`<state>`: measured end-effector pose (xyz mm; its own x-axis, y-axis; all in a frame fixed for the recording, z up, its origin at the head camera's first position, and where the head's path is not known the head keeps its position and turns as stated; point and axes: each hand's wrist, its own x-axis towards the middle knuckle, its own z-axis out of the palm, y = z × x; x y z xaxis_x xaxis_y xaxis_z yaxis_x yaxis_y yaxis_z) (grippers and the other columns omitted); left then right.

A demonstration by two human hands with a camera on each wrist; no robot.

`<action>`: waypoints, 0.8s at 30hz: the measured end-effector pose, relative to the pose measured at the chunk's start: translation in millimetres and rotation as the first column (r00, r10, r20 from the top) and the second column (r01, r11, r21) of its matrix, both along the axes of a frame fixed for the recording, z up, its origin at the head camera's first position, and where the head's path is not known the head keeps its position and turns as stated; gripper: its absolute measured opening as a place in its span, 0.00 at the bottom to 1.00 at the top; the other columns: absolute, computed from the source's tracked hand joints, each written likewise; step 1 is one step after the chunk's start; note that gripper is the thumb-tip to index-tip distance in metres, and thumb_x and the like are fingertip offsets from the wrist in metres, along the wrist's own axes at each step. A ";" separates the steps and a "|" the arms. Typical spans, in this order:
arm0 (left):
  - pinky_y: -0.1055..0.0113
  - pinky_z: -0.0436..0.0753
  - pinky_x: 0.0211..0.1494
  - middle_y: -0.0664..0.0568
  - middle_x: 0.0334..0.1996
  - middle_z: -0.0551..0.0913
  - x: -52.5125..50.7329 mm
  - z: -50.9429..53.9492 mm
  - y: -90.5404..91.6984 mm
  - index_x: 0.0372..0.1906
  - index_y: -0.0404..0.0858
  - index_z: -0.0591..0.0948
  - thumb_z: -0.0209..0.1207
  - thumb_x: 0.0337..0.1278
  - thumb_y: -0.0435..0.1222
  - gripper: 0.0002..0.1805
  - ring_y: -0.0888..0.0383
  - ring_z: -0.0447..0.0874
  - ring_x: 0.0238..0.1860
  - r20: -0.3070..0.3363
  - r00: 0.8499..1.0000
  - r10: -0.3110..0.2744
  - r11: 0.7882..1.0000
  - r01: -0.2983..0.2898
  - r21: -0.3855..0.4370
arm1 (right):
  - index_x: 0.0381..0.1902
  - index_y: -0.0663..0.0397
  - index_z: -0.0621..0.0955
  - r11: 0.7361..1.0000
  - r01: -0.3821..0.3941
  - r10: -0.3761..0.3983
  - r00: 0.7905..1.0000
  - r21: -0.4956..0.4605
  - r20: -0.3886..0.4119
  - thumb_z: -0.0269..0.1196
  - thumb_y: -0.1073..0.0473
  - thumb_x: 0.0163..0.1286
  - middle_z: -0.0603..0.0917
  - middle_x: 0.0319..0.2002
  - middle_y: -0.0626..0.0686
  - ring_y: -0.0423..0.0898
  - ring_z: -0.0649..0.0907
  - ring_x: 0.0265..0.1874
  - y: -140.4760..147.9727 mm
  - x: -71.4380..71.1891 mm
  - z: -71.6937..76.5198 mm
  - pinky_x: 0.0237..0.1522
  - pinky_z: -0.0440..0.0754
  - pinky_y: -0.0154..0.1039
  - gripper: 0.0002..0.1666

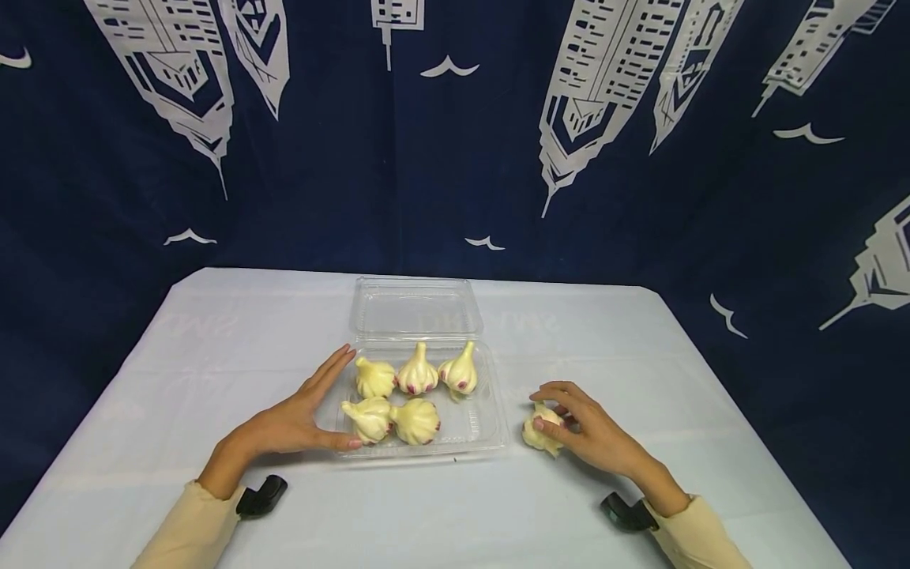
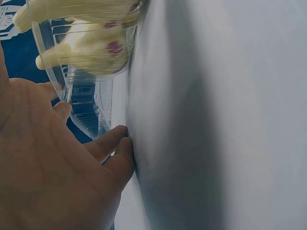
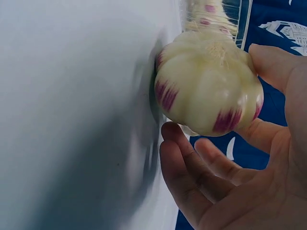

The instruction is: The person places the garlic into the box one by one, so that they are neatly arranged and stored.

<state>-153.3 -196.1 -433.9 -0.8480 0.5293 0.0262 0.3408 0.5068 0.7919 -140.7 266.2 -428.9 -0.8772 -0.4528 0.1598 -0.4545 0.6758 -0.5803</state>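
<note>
A clear plastic clamshell container [image 1: 465,427] lies with its lid [image 1: 418,310] folded back behind it. Inside are several pale yellow garlic bulbs [image 1: 417,421] with purple patches, three at the back and two in front. My left hand [image 1: 291,423] rests along the container's left side, fingers extended and thumb at its front left corner. To the right of the container, my right hand [image 1: 593,435] holds another garlic bulb [image 3: 206,86] between thumb and fingers, low over the table. In the right wrist view its other fingers are partly bent below the bulb.
A white cloth covers the table [image 1: 398,521]. Behind it hangs a dark blue curtain [image 1: 426,158] printed with white buildings and birds. A black wrist device [image 1: 261,496] sits on the left wrist, and a similar device [image 1: 629,512] on the right.
</note>
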 end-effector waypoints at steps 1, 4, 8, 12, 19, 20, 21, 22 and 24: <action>0.24 0.51 0.70 0.50 0.82 0.32 0.0 0.1 0.0 0.81 0.55 0.37 0.76 0.44 0.52 0.69 0.35 0.33 0.80 0.001 1.000 0.000 1.000 0.000 0.001 | 0.61 0.53 0.78 1.000 -0.001 0.001 1.000 -0.003 0.011 0.63 0.52 0.73 0.76 0.63 0.58 0.49 0.83 0.49 -0.1 0.1 -0.5 0.46 0.83 0.37 0.22; 0.24 0.51 0.70 0.49 0.82 0.32 0.2 0.2 -0.1 0.82 0.51 0.38 0.76 0.44 0.52 0.70 0.35 0.33 0.80 0.002 1.000 -0.001 1.000 0.001 0.006 | 0.62 0.55 0.77 1.000 -0.010 0.010 1.000 -0.011 0.027 0.63 0.53 0.73 0.79 0.61 0.58 0.47 0.82 0.49 -0.6 0.0 -1.7 0.47 0.84 0.38 0.23; 0.24 0.51 0.69 0.47 0.82 0.33 0.6 -0.2 -0.3 0.82 0.49 0.38 0.77 0.44 0.52 0.70 0.35 0.33 0.80 -0.003 1.000 -0.001 1.000 0.001 0.009 | 0.61 0.58 0.78 1.000 -0.018 0.019 0.999 -0.026 0.034 0.63 0.54 0.73 0.83 0.58 0.55 0.43 0.81 0.48 -0.8 -0.5 -2.6 0.48 0.84 0.37 0.23; 0.24 0.51 0.70 0.47 0.82 0.33 0.7 -0.9 -0.5 0.82 0.51 0.37 0.76 0.44 0.52 0.70 0.35 0.33 0.80 -0.005 1.000 0.001 1.000 -0.001 -0.002 | 0.62 0.58 0.78 0.999 -0.025 0.027 0.999 -0.040 0.046 0.64 0.53 0.73 0.81 0.61 0.56 0.46 0.82 0.52 0.0 -1.1 -2.6 0.50 0.84 0.37 0.24; 0.25 0.51 0.70 0.49 0.82 0.33 1.1 -0.7 -0.3 0.82 0.54 0.37 0.76 0.44 0.53 0.69 0.35 0.34 0.80 -0.008 1.000 0.005 1.000 -0.005 -0.011 | 0.63 0.59 0.77 0.998 -0.032 0.034 0.999 -0.056 0.036 0.64 0.54 0.73 0.77 0.64 0.60 0.42 0.85 0.44 2.4 -4.5 -1.3 0.45 0.85 0.36 0.25; 0.25 0.51 0.70 0.48 0.82 0.33 1.2 -0.5 -0.2 0.81 0.55 0.37 0.76 0.44 0.53 0.69 0.35 0.34 0.80 -0.011 1.000 0.003 1.000 -0.003 -0.010 | 0.62 0.59 0.77 0.998 -0.032 0.034 0.999 -0.057 0.029 0.64 0.54 0.72 0.77 0.64 0.61 0.41 0.85 0.43 2.9 -4.8 -0.4 0.44 0.85 0.35 0.24; 0.24 0.52 0.70 0.48 0.82 0.33 1.2 -0.3 -0.1 0.81 0.55 0.37 0.76 0.44 0.53 0.69 0.34 0.34 0.80 -0.013 1.000 0.001 1.000 -0.001 -0.009 | 0.62 0.59 0.77 0.998 -0.031 0.032 0.999 -0.059 0.016 0.65 0.55 0.72 0.77 0.64 0.61 0.41 0.85 0.42 3.2 -5.2 0.8 0.44 0.85 0.35 0.24; 0.24 0.52 0.69 0.48 0.82 0.33 1.1 -0.1 0.1 0.81 0.55 0.37 0.76 0.44 0.53 0.69 0.33 0.34 0.79 -0.014 1.000 0.000 1.000 0.000 -0.009 | 0.62 0.59 0.77 0.997 -0.033 0.033 0.999 -0.063 0.003 0.65 0.56 0.72 0.77 0.64 0.61 0.41 0.85 0.43 3.3 -5.5 2.2 0.44 0.85 0.36 0.24; 0.24 0.52 0.69 0.48 0.82 0.33 1.1 0.3 0.2 0.81 0.56 0.36 0.76 0.45 0.53 0.69 0.33 0.34 0.79 -0.013 1.000 0.001 1.000 -0.001 -0.011 | 0.61 0.57 0.77 0.997 -0.030 0.028 0.999 -0.072 -0.023 0.66 0.56 0.71 0.77 0.65 0.60 0.44 0.85 0.45 3.1 -6.2 5.6 0.46 0.85 0.37 0.23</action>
<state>-152.1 -195.8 -433.6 -0.8481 0.5290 0.0314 0.3507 0.5158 0.7817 -146.9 269.3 -423.3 -0.8596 -0.4645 0.2127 -0.4868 0.6184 -0.6169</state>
